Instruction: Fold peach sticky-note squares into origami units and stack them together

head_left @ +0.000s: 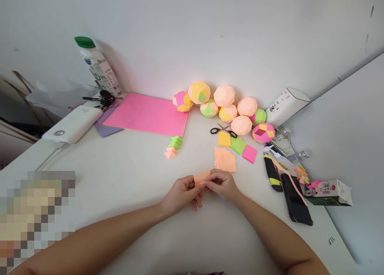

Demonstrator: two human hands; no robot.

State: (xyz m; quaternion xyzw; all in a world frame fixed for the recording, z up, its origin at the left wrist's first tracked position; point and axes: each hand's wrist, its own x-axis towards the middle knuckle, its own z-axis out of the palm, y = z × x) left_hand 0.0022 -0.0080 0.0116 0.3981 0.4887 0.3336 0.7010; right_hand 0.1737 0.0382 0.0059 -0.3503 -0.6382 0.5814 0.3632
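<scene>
Between my two hands is a small piece of peach paper (202, 177). My left hand (181, 193) pinches its left end, and my right hand (223, 183) grips its right end. Just beyond my right hand lies a loose stack of peach paper squares (225, 160). Small piles of yellow paper (224, 139), green paper (238, 145) and pink paper (249, 153) sit behind it. Ahead of my left hand stand folded green pieces (175, 142) and folded peach pieces (171, 153) in a short row. Black-handled scissors (223, 130) lie open behind the piles.
Several faceted paper balls (224, 95) cluster against the wall. A pink sheet (147, 114) lies back left, near a white bottle (99, 69) and a white power bank (73, 123). On the right are a box cutter (273, 173), a black phone (295, 199) and a drink carton (330, 193).
</scene>
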